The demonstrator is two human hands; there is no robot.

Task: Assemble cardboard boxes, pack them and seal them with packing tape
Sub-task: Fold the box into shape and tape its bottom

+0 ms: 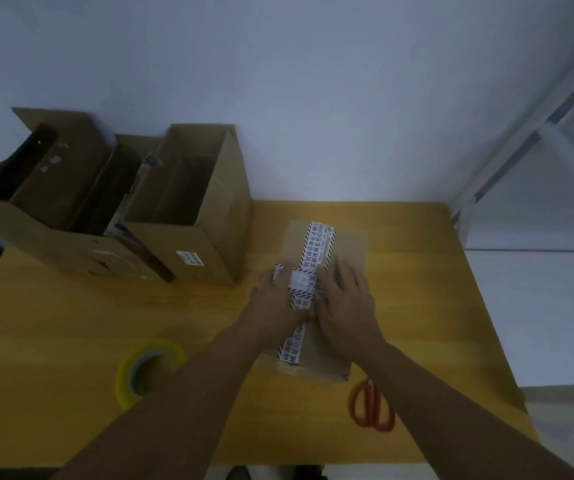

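A small flat cardboard box [349, 244] lies closed on the yellow table [53, 323], right of centre. A strip of white printed tape [318, 245] with black striped edges runs along its top. My left hand [273, 299] rests on the box's left half, with pieces of the same tape stuck over its fingers and back. My right hand [344, 299] lies flat on the box beside it, fingers straight, pressing down. The two hands touch near the thumbs. A roll of clear yellowish packing tape [147, 368] stands on the table left of my left forearm.
Red-handled scissors [372, 407] lie on the table under my right forearm. A tall open cardboard box [209, 237] stands at the back left, with larger open boxes [53, 202] holding items behind it. A white wall is behind the table; the table's right edge drops to a pale floor.
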